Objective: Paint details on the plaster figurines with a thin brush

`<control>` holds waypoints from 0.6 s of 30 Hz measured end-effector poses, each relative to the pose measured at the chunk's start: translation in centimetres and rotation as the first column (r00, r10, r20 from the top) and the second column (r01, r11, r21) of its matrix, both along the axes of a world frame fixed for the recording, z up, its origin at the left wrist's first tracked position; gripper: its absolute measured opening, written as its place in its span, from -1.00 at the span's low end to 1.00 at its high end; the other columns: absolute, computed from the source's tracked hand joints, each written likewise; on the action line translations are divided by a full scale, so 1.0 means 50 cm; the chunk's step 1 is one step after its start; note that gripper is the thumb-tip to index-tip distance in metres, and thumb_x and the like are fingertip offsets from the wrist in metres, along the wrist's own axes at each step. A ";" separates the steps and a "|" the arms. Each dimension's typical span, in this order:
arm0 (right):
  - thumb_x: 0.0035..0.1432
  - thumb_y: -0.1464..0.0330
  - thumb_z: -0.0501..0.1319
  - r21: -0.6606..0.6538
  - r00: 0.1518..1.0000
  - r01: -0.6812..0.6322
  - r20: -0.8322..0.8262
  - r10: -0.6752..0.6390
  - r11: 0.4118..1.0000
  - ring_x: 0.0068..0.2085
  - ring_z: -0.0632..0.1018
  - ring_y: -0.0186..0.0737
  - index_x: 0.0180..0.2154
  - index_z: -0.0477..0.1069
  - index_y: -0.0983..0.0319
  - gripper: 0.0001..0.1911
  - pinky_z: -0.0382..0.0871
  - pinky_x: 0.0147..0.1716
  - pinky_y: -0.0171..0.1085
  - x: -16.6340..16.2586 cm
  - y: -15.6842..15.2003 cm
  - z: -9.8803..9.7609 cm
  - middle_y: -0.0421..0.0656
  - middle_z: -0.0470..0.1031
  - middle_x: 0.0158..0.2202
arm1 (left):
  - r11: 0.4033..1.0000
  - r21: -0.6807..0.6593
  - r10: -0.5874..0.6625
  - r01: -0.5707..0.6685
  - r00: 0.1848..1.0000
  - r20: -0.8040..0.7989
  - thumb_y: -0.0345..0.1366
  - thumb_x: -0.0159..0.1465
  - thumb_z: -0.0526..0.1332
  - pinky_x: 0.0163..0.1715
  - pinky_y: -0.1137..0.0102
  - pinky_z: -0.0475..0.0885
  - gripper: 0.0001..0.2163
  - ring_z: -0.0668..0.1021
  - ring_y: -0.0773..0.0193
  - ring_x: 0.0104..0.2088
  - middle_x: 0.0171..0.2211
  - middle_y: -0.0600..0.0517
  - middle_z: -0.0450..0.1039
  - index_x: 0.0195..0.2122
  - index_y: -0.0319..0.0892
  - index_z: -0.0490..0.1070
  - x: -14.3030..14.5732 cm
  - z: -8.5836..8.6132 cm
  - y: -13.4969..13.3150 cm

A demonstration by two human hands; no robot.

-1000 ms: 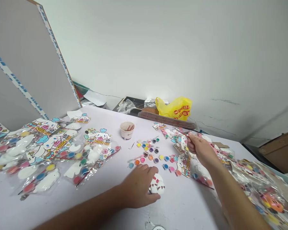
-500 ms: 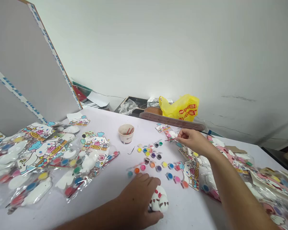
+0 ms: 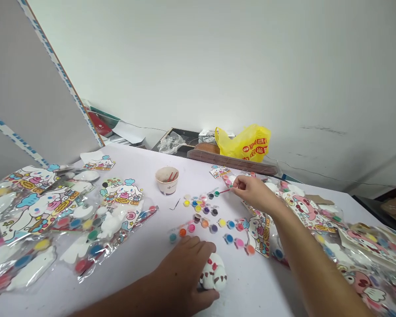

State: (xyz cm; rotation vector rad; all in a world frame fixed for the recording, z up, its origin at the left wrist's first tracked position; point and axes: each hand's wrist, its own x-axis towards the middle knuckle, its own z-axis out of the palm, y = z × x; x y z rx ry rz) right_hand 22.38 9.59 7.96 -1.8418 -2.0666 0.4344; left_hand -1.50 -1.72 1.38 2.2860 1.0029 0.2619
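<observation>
My left hand (image 3: 193, 275) grips a white plaster figure (image 3: 219, 270) against the table; red and brown paint marks show on it, and my fingers cover its left side. Between the fingertips of my right hand (image 3: 247, 187) is a thin red paintbrush (image 3: 225, 190). Its tip is at the green paint pot (image 3: 217, 193), beside a black one. Several more small paint pots (image 3: 205, 223) in joined strips lie between my hands. A paper cup (image 3: 166, 180) with red brush handles leaning in it stands further back.
Clear bags (image 3: 95, 237) of white figures and paints lie at left, with more packets (image 3: 303, 207) under and beyond my right arm. A yellow plastic bag (image 3: 246, 143) sits at the back behind a brown strip (image 3: 232, 164). A thin dark piece (image 3: 175, 204) lies near the cup.
My right hand has moved a little left and the brush tip has come to the green pot. My left hand still holds the figure. The whole view has shifted slightly.
</observation>
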 end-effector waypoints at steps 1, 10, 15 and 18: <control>0.09 0.31 0.20 -0.001 1.000 -0.002 0.004 0.002 1.000 -0.51 0.37 -0.25 -0.51 0.28 0.18 -0.83 0.10 -0.54 -0.30 0.000 0.000 0.000 -0.22 0.41 -0.56 | 1.000 0.007 0.000 0.000 1.000 0.005 -0.19 0.08 0.38 0.02 0.17 0.25 -0.47 0.37 0.05 -0.06 -0.07 -0.04 0.35 0.04 -0.10 0.22 -0.001 -0.002 0.000; 0.06 0.36 0.21 -0.091 0.998 -0.039 0.039 0.043 0.995 -0.47 0.42 -0.26 -0.50 0.34 0.20 -0.87 0.15 -0.54 -0.33 0.008 -0.010 0.018 -0.21 0.47 -0.50 | 0.999 0.038 -0.002 0.002 1.000 0.001 -0.21 0.09 0.37 -0.01 0.19 0.26 -0.49 0.37 0.05 -0.07 -0.08 -0.04 0.35 0.03 -0.11 0.22 0.000 -0.003 0.000; 0.06 0.37 0.22 -0.139 0.997 -0.039 0.063 0.048 0.990 -0.46 0.42 -0.26 -0.50 0.37 0.20 -0.89 0.17 -0.53 -0.33 0.014 -0.020 0.032 -0.20 0.47 -0.48 | 0.999 0.039 -0.001 0.001 1.000 0.009 -0.22 0.08 0.38 0.00 0.19 0.25 -0.48 0.37 0.06 -0.08 -0.09 -0.02 0.35 0.02 -0.10 0.22 -0.001 -0.004 -0.001; 0.06 0.38 0.22 -0.155 0.996 -0.042 0.073 0.054 0.987 -0.44 0.44 -0.26 -0.49 0.38 0.20 -0.90 0.18 -0.52 -0.33 0.015 -0.024 0.039 -0.19 0.48 -0.47 | 1.000 0.025 -0.003 0.003 1.000 0.002 -0.21 0.07 0.38 -0.01 0.18 0.26 -0.47 0.37 0.05 -0.08 -0.09 -0.02 0.35 0.03 -0.09 0.21 -0.001 -0.002 0.000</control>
